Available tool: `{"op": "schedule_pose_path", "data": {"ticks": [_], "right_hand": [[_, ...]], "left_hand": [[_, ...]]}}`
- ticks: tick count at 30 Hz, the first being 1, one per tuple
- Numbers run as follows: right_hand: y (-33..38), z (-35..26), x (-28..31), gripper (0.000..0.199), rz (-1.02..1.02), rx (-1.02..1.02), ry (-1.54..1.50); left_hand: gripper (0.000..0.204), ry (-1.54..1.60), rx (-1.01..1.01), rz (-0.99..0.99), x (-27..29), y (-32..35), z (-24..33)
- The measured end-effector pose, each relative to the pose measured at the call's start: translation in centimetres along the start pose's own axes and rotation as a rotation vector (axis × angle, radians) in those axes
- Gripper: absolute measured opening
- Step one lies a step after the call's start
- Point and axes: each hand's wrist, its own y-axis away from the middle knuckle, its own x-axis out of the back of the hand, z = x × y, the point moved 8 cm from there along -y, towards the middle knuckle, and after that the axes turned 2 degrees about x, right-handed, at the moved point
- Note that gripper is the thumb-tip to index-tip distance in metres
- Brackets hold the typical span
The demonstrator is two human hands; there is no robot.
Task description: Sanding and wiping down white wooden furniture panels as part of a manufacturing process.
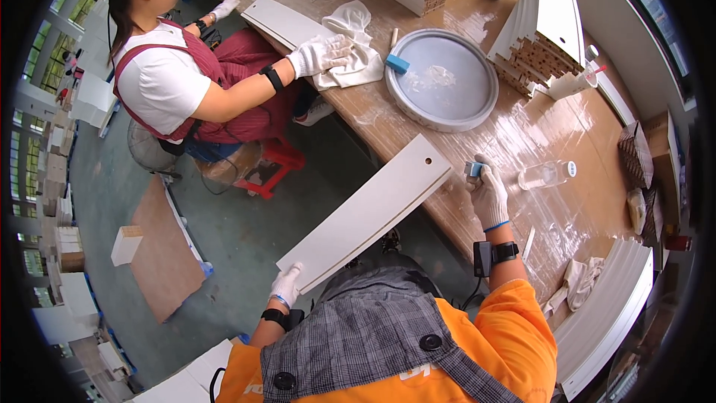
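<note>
A long white board (365, 213) with a small hole near its far end lies slanted, its far end over the table edge. My gloved left hand (286, 283) grips the near end, thumb on top. Beside the board's far end, my gloved right hand (488, 192) is closed round a small blue and grey block-like tool (473, 169), whose exact kind I cannot make out. Beyond them sits a round grey lid-like tray (477, 112) with white paste in it. A blue block (397, 64) rests on its left rim.
A co-worker's gloved hand (321, 56) presses a white cloth (354, 37) on another board (283, 22). Stacked white boards (552, 15) stand at the back right, more (608, 321) at the lower right. A clear bottle (544, 175) lies right of my right hand. A red stool (272, 172) stands left.
</note>
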Motion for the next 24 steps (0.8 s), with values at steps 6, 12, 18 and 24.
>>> {"op": "schedule_pose_path", "data": {"ticks": [6, 12, 18, 24], "right_hand": [[0.5, 0.2, 0.0, 0.038, -0.038, -0.105, -0.260], [-0.4, -0.1, 1.5, 0.035, 0.000, -0.124, -0.135], [-1.0, -1.8, 1.9, 0.039, 0.042, 0.043, 0.547], [1.1, -4.8, -4.0, 0.044, -0.100, 0.487, 1.403]], "left_hand": [[0.057, 0.006, 0.031, -0.005, -0.4, 0.6, 0.4], [0.058, 0.011, 0.001, -0.028, -0.5, 0.3, 0.2], [0.065, -0.107, -0.013, -0.021, 1.3, -2.2, -1.0], [0.065, -0.112, 0.004, 0.016, 1.2, -1.5, -0.8]]}}
